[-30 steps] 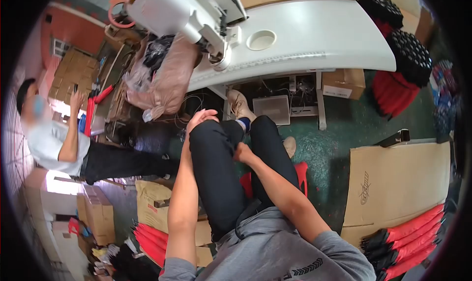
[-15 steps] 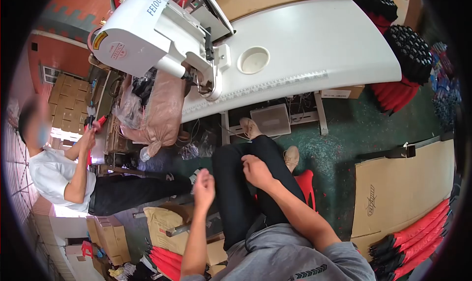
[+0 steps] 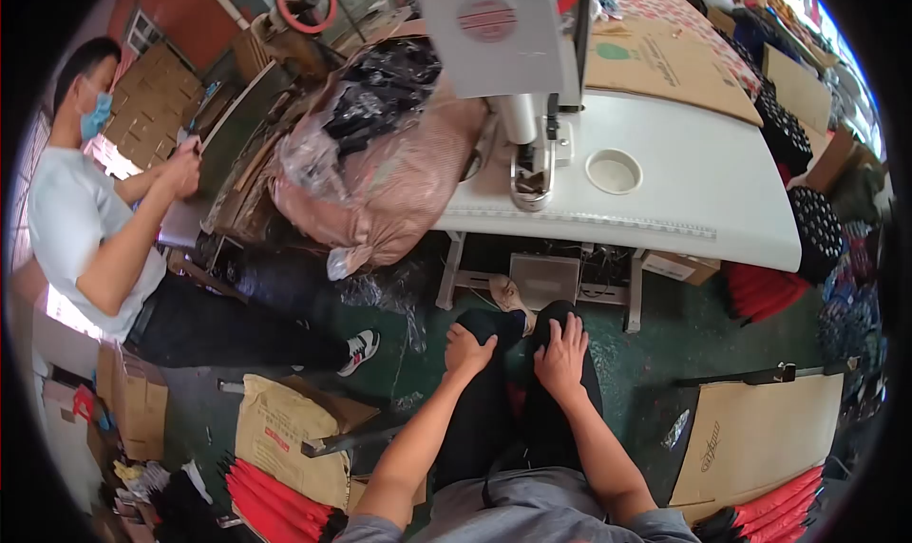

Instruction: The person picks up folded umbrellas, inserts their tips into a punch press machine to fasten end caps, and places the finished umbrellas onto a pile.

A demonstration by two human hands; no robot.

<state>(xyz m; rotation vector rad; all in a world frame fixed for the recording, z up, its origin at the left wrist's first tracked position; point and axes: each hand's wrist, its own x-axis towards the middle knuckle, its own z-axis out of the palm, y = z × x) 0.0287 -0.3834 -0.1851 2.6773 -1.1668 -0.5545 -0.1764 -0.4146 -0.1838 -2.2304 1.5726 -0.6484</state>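
Note:
My left hand [image 3: 467, 353] rests on my left knee, its fingers bent over the dark trouser cloth and nothing held. On the other knee lies my right hand [image 3: 562, 351], fingers spread and also free of any object. In front of my knees stands a white worktable [image 3: 684, 153] with a ruler strip along its near edge. A white sewing-type machine [image 3: 494, 39] is mounted on it, beside a round recessed cup [image 3: 614, 171]. Under the table is a foot pedal [image 3: 544, 279], with one of my shoes [image 3: 510, 301] close by.
A large pinkish sack [image 3: 408, 182] leans left of the table. Another person [image 3: 95, 229] stands at the left, hands together around something small. Red folded umbrellas [image 3: 271, 495] lie at lower left, more umbrellas [image 3: 774, 510] on cardboard [image 3: 750, 438] at lower right.
Both hands have come down onto my knees; the left was raised beside my leg. My view has turned leftward and up. Red material no longer shows in the other person's hands.

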